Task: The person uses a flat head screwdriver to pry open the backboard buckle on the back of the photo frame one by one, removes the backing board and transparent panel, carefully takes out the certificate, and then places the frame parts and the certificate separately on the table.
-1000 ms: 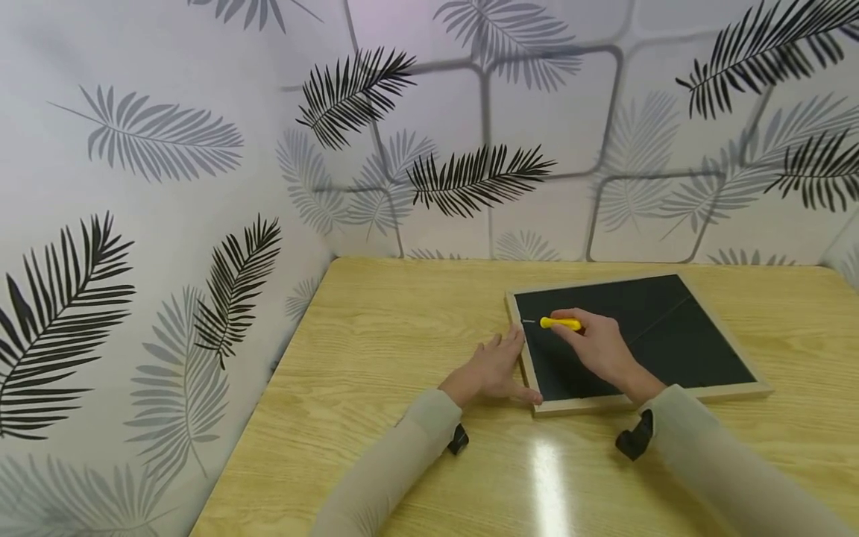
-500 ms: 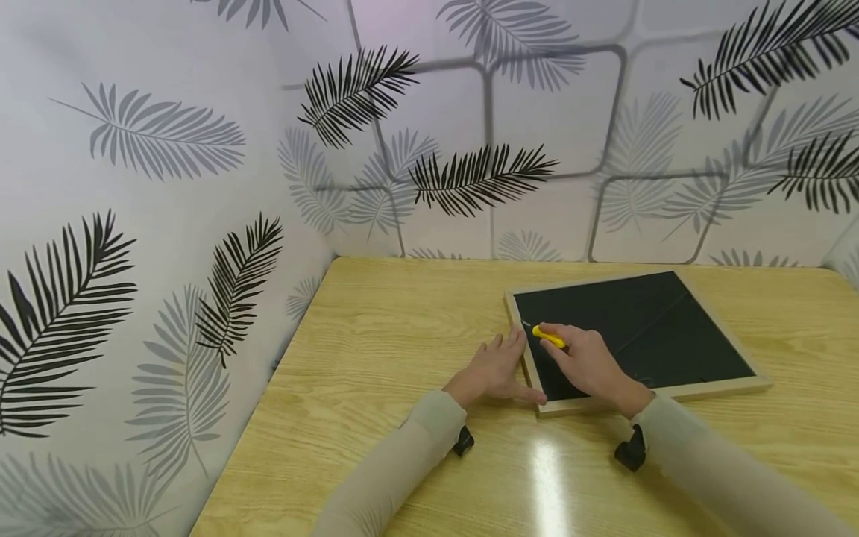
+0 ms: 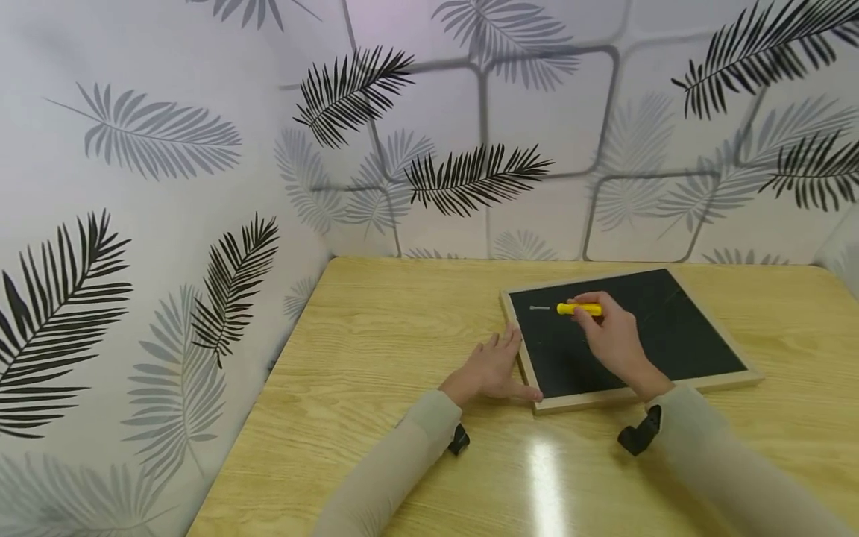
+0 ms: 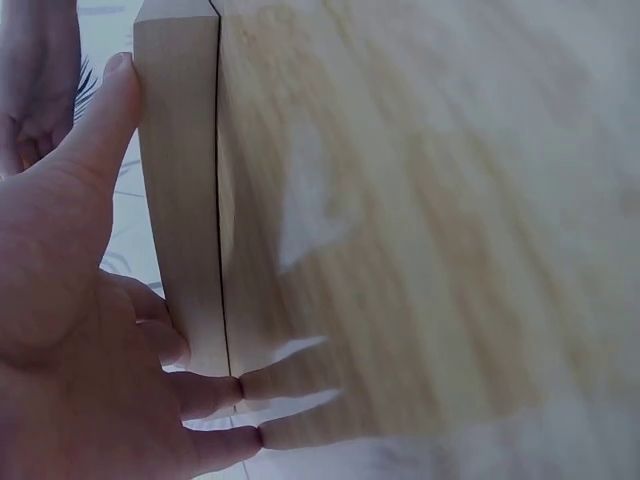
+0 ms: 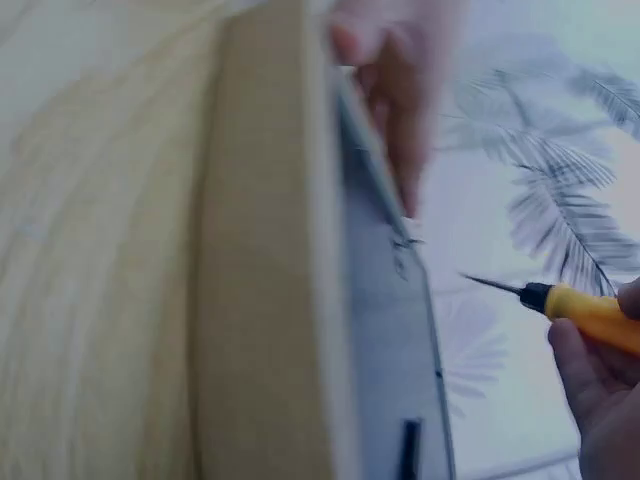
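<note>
A black board (image 3: 577, 350) in a pale wooden frame (image 3: 522, 350) lies on the table, angled slightly. My left hand (image 3: 488, 367) has its fingers spread along the frame's left side, with the thumb at the near left corner; in the left wrist view the thumb (image 4: 105, 130) rests against the frame's wood (image 4: 182, 190). My right hand (image 3: 617, 339) pinches the yellow handle of a screwdriver (image 3: 579, 309) over the board's left half. Its thin metal shaft points left. In the right wrist view the screwdriver (image 5: 590, 315) shows a black collar and a narrow tip, raised off the board.
The light wood table (image 3: 376, 328) extends left of the board and in front of it. A leaf-patterned wall (image 3: 443, 97) rises behind the table and along its left side. Each wrist wears a small black device, such as the right one (image 3: 640, 431).
My right hand first brought the screwdriver left and down near the frame's left edge, then back up and to the right. My left hand stays on the frame.
</note>
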A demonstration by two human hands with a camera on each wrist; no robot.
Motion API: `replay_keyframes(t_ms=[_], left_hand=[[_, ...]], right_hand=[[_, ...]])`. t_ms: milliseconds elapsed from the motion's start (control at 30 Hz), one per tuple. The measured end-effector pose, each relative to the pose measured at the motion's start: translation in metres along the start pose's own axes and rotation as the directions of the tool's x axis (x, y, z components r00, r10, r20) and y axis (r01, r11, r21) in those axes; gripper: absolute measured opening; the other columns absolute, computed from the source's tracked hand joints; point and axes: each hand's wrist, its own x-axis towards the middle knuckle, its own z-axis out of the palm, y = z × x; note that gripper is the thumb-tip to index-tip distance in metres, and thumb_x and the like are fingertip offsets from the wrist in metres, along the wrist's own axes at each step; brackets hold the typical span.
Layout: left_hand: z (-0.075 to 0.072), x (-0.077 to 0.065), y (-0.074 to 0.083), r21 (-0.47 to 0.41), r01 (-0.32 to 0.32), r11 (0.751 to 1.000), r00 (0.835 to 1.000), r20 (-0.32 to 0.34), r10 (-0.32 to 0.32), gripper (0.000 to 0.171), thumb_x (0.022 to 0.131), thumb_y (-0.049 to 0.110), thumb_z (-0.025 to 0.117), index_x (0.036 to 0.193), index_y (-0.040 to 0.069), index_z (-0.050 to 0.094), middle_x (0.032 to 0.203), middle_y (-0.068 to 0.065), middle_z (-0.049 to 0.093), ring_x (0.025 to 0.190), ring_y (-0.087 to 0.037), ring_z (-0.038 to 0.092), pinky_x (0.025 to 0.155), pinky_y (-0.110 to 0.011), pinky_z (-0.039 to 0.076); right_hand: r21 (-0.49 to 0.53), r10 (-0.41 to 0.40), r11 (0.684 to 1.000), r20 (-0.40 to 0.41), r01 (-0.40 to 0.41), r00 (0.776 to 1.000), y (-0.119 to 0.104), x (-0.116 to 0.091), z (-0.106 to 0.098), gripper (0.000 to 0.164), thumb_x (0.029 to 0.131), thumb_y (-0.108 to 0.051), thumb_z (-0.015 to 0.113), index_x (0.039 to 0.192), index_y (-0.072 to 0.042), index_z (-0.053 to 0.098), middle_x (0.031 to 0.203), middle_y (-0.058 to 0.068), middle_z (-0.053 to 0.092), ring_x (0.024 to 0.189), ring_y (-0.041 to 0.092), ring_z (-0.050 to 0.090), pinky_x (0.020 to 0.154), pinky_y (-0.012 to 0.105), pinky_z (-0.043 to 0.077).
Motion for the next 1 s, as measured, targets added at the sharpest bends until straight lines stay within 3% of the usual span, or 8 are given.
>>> replay_keyframes(t_ms=[100, 233, 333, 433, 533, 767, 1000], left_hand=[[0.000, -0.001, -0.004, -0.004, -0.008, 1.000, 1.000, 0.000, 0.008, 0.119, 0.074, 0.074, 0.059, 0.152, 0.010, -0.004, 0.158, -0.007, -0.007, 0.142, -0.033, 0.012, 0.111, -0.049, 0.018], [0.001, -0.001, -0.007, -0.024, -0.018, 1.000, 1.000, -0.002, 0.018, 0.120, 0.075, 0.072, 0.060, 0.152, 0.009, -0.006, 0.158, -0.008, -0.008, 0.142, -0.033, 0.010, 0.111, -0.051, 0.016], [0.001, -0.001, -0.008, -0.038, -0.027, 0.999, 1.000, -0.005, 0.027, 0.120, 0.075, 0.072, 0.060, 0.152, 0.009, -0.007, 0.158, -0.008, -0.008, 0.142, -0.033, 0.009, 0.111, -0.051, 0.015], [0.002, 0.000, -0.008, -0.032, -0.028, 0.999, 1.000, -0.004, 0.028, 0.119, 0.075, 0.072, 0.059, 0.152, 0.009, -0.007, 0.158, -0.008, -0.008, 0.142, -0.033, 0.009, 0.111, -0.051, 0.015], [0.002, -0.001, -0.008, -0.030, -0.027, 0.999, 1.000, -0.003, 0.026, 0.119, 0.075, 0.071, 0.060, 0.152, 0.009, -0.006, 0.158, -0.008, -0.008, 0.142, -0.033, 0.009, 0.111, -0.051, 0.015], [0.002, -0.001, -0.007, -0.035, -0.033, 0.999, 0.999, 0.010, 0.034, 0.119, 0.075, 0.072, 0.059, 0.152, 0.010, -0.008, 0.157, -0.008, -0.009, 0.142, -0.032, 0.008, 0.111, -0.051, 0.014], [0.002, 0.002, -0.005, -0.007, -0.034, 0.999, 0.999, 0.026, 0.034, 0.120, 0.074, 0.074, 0.058, 0.152, 0.010, -0.008, 0.157, -0.007, -0.011, 0.143, -0.031, 0.008, 0.111, -0.050, 0.014]], right_hand=[[0.177, 0.148, 0.971, 0.069, -0.158, 0.987, 0.001, -0.001, -0.014, 0.034, 0.100, -0.019, 0.048, 0.121, 0.007, 0.042, 0.116, 0.026, 0.058, 0.091, 0.025, 0.065, 0.075, 0.020, 0.052], [0.331, 0.273, 0.882, 0.219, -0.335, 0.937, 0.006, -0.009, -0.025, 0.033, 0.100, -0.012, 0.046, 0.120, 0.012, 0.036, 0.119, 0.033, 0.051, 0.085, 0.013, 0.064, 0.078, 0.025, 0.052], [0.383, 0.327, 0.827, 0.266, -0.411, 0.907, 0.012, -0.016, -0.026, 0.027, 0.100, -0.007, 0.044, 0.118, 0.012, 0.036, 0.120, 0.033, 0.047, 0.082, 0.008, 0.062, 0.077, 0.025, 0.053], [0.410, 0.351, 0.800, 0.275, -0.439, 0.895, 0.016, -0.019, -0.024, 0.024, 0.100, -0.005, 0.044, 0.115, 0.011, 0.036, 0.119, 0.031, 0.045, 0.081, 0.007, 0.062, 0.076, 0.024, 0.053], [0.416, 0.352, 0.797, 0.271, -0.439, 0.896, 0.017, -0.020, -0.023, 0.024, 0.100, -0.005, 0.045, 0.115, 0.011, 0.036, 0.118, 0.029, 0.044, 0.081, 0.008, 0.062, 0.076, 0.024, 0.053], [0.343, 0.335, 0.840, 0.279, -0.419, 0.900, 0.019, -0.023, -0.022, 0.021, 0.101, -0.009, 0.045, 0.112, 0.008, 0.038, 0.119, 0.029, 0.043, 0.084, 0.013, 0.062, 0.077, 0.024, 0.052], [0.318, 0.324, 0.857, 0.276, -0.404, 0.905, 0.018, -0.023, -0.022, 0.022, 0.099, -0.009, 0.049, 0.111, 0.006, 0.039, 0.119, 0.029, 0.046, 0.089, 0.017, 0.063, 0.078, 0.026, 0.052]])
